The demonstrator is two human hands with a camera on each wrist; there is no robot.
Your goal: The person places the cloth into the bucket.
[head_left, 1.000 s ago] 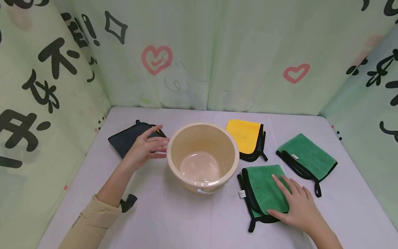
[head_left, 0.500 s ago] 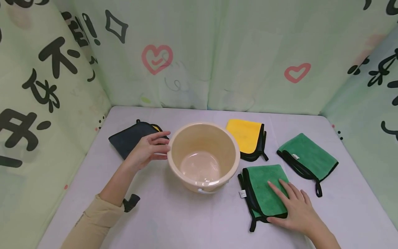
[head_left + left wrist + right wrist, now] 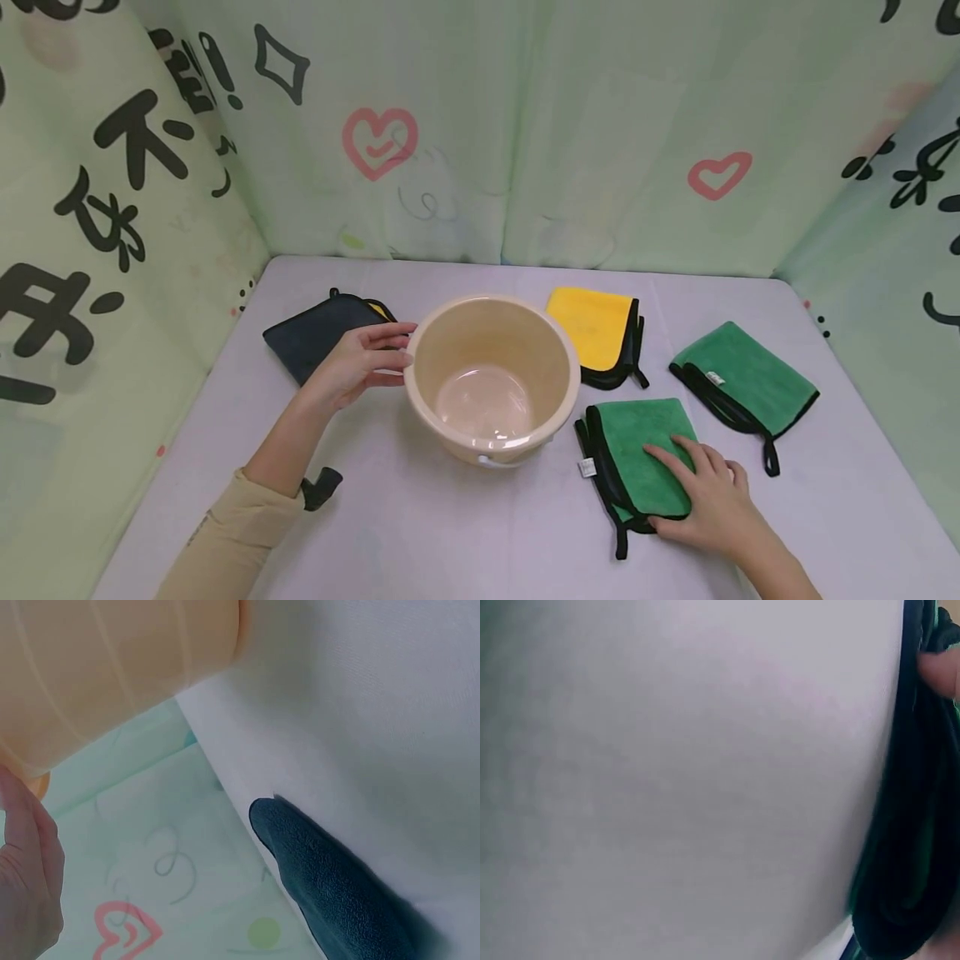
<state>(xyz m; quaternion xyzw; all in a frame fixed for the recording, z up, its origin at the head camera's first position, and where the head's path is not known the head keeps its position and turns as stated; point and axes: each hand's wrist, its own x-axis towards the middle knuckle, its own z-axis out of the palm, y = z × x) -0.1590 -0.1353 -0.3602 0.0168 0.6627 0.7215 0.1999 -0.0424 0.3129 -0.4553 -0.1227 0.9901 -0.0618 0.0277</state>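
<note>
Your left hand [image 3: 363, 362], fingers spread, touches the bucket [image 3: 491, 333] at nine o'clock. Your right hand [image 3: 712, 504] pinches the nearer green cloth [image 3: 636, 458] (folded) at four o'clock.

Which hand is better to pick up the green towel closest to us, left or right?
Probably the right hand: it's on that green towel. The left hand looks worse placed, farther away with the bucket in between.
</note>
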